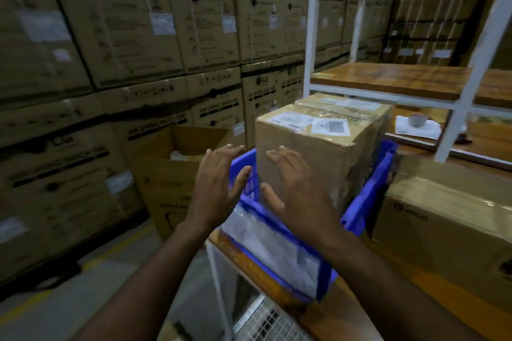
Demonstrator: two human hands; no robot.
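A taped cardboard box (321, 147) with white labels on top stands upright in a blue plastic crate (365, 199) on a wooden table. My right hand (296, 188) is spread in front of the box's near face, fingers straight; whether it touches the box I cannot tell. My left hand (219, 183) hovers open just left of the crate's left wall, holding nothing. Clear plastic packaging (277, 249) fills the near part of the crate.
A brown carton marked PICO (443, 219) sits right of the crate. A white-framed shelf (457, 97) with wooden boards rises behind, with a tape roll (417, 120) on paper. An open carton (177, 171) stands on the floor at left. Stacked appliance cartons (110, 36) wall the aisle.
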